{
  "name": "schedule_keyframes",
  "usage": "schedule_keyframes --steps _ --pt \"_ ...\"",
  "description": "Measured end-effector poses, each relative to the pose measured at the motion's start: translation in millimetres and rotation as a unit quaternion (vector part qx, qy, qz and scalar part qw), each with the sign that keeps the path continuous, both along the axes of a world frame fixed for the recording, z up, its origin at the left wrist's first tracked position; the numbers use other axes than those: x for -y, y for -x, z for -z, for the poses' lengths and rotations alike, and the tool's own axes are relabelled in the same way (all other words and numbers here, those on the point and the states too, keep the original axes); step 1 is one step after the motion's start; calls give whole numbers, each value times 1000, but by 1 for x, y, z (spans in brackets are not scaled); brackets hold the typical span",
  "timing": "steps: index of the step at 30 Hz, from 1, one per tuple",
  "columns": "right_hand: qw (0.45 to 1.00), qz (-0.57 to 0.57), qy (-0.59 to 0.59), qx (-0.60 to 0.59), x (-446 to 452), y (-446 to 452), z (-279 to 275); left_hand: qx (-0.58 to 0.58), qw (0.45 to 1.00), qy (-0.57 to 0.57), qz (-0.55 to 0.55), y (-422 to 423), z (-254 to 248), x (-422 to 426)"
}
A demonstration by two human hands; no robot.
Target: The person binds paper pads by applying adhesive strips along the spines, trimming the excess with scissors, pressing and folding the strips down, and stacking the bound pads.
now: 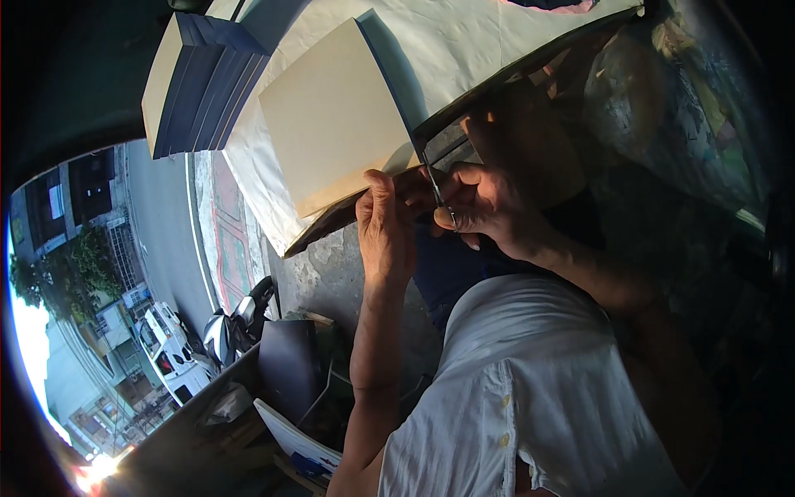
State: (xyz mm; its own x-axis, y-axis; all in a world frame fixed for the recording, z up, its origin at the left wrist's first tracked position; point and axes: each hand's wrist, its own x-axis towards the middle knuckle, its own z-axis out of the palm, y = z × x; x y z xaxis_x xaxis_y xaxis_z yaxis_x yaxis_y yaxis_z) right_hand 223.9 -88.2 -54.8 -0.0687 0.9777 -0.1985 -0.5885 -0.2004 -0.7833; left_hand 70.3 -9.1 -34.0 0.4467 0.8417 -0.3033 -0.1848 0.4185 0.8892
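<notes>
A flat book (339, 108) with a plain cream face and a dark blue edge along its right side lies on the table. My left hand (385, 228) is closed at the book's near edge, thumb on top and fingers partly hidden below. Just to the right, my right hand (493, 211) grips a thin metal tool that looks like scissors (434, 182). Its narrow blades point up toward the book's near right corner. Whether the blades touch anything is too small to tell.
A pile of thick dark-blue-edged books (203, 91) stands at the table's left. Wrinkled pale sheeting (472, 50) covers the tabletop. Clear plastic (629, 99) bulges at the right. A dark chair (290, 364) is at lower left, with a street and parked motorcycle (232, 327) beyond.
</notes>
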Motion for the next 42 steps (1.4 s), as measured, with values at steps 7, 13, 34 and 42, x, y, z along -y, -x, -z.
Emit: schedule_keyframes --steps 7,13,34,42 --pt "1000 6 1 0 -1 2 -1 -8 1000 -11 10 5 3 -2" --pt "1000 14 6 14 -2 2 -2 2 999 -8 38 6 6 -2" --pt "999 16 -6 -34 2 3 0 -14 1000 -13 12 0 4 -1" --pt "999 18 -19 -30 4 0 0 -20 999 13 22 4 6 -2"
